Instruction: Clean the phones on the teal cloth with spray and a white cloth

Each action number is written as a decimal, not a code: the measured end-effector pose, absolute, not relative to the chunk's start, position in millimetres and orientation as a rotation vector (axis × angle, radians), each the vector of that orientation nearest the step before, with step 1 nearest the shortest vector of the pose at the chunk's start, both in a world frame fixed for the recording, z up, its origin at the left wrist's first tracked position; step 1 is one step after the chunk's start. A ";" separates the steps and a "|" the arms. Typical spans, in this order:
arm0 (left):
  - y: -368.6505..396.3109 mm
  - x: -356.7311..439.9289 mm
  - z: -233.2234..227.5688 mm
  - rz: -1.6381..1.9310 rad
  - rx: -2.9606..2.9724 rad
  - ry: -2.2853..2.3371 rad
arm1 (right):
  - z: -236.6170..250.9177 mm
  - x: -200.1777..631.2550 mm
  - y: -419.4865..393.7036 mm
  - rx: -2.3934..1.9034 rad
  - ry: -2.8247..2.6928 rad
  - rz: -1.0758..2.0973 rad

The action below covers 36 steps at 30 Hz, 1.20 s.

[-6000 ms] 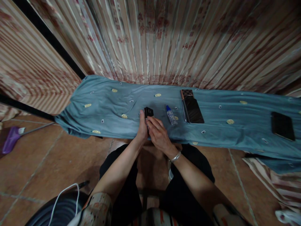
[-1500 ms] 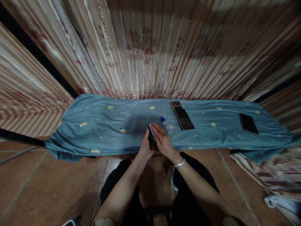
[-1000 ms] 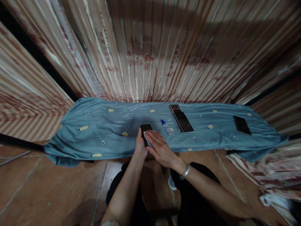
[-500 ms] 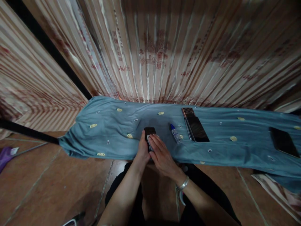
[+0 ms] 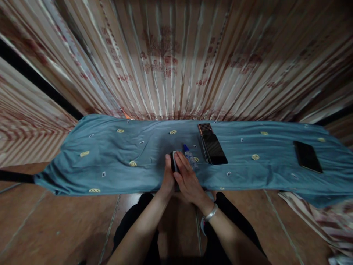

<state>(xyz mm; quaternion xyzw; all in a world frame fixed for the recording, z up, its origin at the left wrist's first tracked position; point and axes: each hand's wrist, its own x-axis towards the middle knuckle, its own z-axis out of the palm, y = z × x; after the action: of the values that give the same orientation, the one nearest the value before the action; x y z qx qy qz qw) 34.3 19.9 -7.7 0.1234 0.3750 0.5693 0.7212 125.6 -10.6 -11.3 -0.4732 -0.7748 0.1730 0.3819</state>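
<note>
1. Room: a tiled floor (image 5: 82, 213) lies nearest; above it runs a long surface under a blue patterned cloth (image 5: 110, 154).
2. Near: the right wrist wears a silver bracelet (image 5: 211, 212).
3. The left hand (image 5: 167, 179) is clamped on a dark slab (image 5: 173, 164), apparently to back and steady it.
4. The right hand (image 5: 189, 181) lies over the slab, fingers together, against a pale piece (image 5: 174, 155), seemingly to press it flat; whether it also grips cannot be told.
5. The slab is over the near half of the cloth, left of the bottle. Its long axis runs near to far, far end slightly left; it appears tipped on edge. Which end is its top cannot be determined.
6. Just right of the fingers, a clear bottle (image 5: 189, 156) lies with its blue cap far, presumably within reach.
7. Farther right, a black device (image 5: 216, 150) tops a stack; a checked item (image 5: 204, 128) adjoins its far end. A dark tablet (image 5: 307, 156) lies well apart, right.
8. Far: striped curtain (image 5: 165, 48).
</note>
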 end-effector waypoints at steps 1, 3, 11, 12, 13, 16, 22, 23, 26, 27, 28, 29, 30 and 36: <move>20.7 37.4 -5.0 1.274 0.309 0.841 | -10.6 127.3 -9.4 -1.227 -1.958 0.446; 21.6 42.6 -1.2 1.289 0.364 0.856 | -9.3 129.9 -7.1 -1.252 -1.929 0.444; 18.6 32.9 4.5 1.244 0.243 0.851 | -7.0 119.1 -12.3 -1.184 -1.995 0.374; 18.6 29.0 5.7 1.241 0.220 0.846 | -7.4 116.1 -13.8 -1.153 -2.014 0.361; 18.8 25.0 6.8 1.248 0.200 0.847 | -8.0 113.0 -15.0 -1.124 -2.031 0.347; 19.7 14.3 6.7 1.299 0.188 0.885 | -9.8 106.0 -16.4 -1.068 -2.076 0.308; 20.7 5.5 -10.5 1.350 0.272 0.941 | -10.8 103.2 -9.3 -1.096 -2.128 0.226; 20.9 5.7 -14.0 1.345 0.287 0.935 | -10.5 103.1 -7.8 -1.102 -2.125 0.220; 21.0 7.7 -21.6 1.347 0.301 0.928 | -9.5 102.1 -4.0 -1.118 -2.101 0.245; 20.8 8.4 -22.8 1.353 0.300 0.927 | -9.2 101.6 -3.0 -1.120 -2.090 0.264; 20.4 8.8 -23.1 1.356 0.299 0.924 | -8.9 101.0 -2.1 -1.119 -2.078 0.282; 19.9 9.0 -22.7 1.356 0.302 0.919 | -8.6 100.5 -1.3 -1.117 -2.068 0.295; 19.3 9.0 -21.8 1.356 0.310 0.912 | -8.4 100.0 -0.6 -1.115 -2.060 0.301; 14.1 10.0 -14.6 1.323 0.402 0.948 | -7.4 99.9 3.0 -1.176 -2.009 0.293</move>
<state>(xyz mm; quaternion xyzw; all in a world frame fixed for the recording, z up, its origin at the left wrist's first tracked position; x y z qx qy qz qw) 10.0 14.1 -14.6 0.1784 0.4204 0.5868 0.6687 99.9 3.0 -7.4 -0.4622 -0.7895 0.1151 0.3871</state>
